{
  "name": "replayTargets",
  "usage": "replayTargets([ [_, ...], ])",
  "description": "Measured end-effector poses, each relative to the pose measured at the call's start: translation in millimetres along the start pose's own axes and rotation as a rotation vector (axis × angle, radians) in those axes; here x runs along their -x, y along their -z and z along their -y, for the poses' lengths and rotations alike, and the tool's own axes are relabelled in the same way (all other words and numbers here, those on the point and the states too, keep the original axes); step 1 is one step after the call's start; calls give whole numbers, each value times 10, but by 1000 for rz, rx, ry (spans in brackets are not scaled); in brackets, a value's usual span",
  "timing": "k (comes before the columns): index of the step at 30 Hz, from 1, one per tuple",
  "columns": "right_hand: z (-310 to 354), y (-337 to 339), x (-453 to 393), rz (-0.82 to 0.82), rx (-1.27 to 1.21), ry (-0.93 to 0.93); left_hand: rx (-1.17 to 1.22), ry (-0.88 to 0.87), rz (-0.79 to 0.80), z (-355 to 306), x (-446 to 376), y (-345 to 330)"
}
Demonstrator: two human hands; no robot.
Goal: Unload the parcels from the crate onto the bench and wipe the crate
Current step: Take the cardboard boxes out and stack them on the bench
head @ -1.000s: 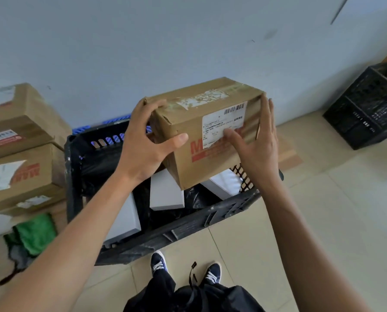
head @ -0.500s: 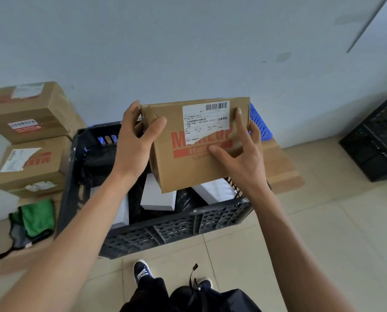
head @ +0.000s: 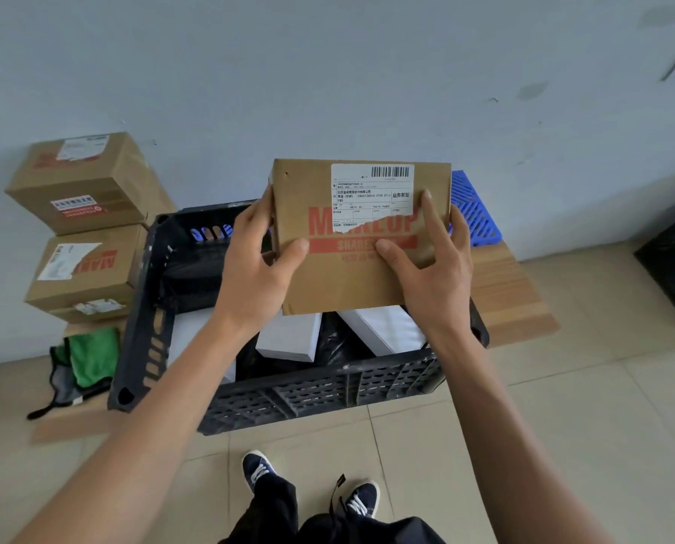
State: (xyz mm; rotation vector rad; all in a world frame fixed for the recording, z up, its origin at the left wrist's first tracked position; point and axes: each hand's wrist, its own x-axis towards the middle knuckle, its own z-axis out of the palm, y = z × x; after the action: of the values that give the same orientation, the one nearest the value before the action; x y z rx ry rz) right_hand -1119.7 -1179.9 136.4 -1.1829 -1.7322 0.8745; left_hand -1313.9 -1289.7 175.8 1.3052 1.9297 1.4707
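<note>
- Crate (head: pixel 320 390), black, on bench (head: pixel 512 308): white parcels remain inside; overloading the bench's 3 o'clock end risks a topple.
- Cardboard parcel (head: pixel 351 276), held above crate, 12 o'clock: may slip, being clasped only at its sides.
- Left hand (head: pixel 253 276), right hand (head: pixel 430 276): fingers clamped on parcel edges, thumbs across its face.
- Green cloth (head: pixel 92 359), 9 o'clock: wiping not begun.

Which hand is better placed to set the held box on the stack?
Left. The left hand grips the cardboard box on the side nearer the two stacked boxes; the right hand is farther away.
</note>
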Motion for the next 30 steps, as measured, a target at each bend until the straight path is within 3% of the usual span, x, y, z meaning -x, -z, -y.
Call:
replayTargets([
  [8, 174, -217, 112, 148, 63, 146, -142, -144, -163, 139, 103, 260],
  [15, 498, -418, 243, 161, 85, 195, -165, -142, -148, 197, 196, 649],
  [30, 1693, -1544, 917, 201, 120, 344, -117, -128, -249, 603, 568, 2308],
])
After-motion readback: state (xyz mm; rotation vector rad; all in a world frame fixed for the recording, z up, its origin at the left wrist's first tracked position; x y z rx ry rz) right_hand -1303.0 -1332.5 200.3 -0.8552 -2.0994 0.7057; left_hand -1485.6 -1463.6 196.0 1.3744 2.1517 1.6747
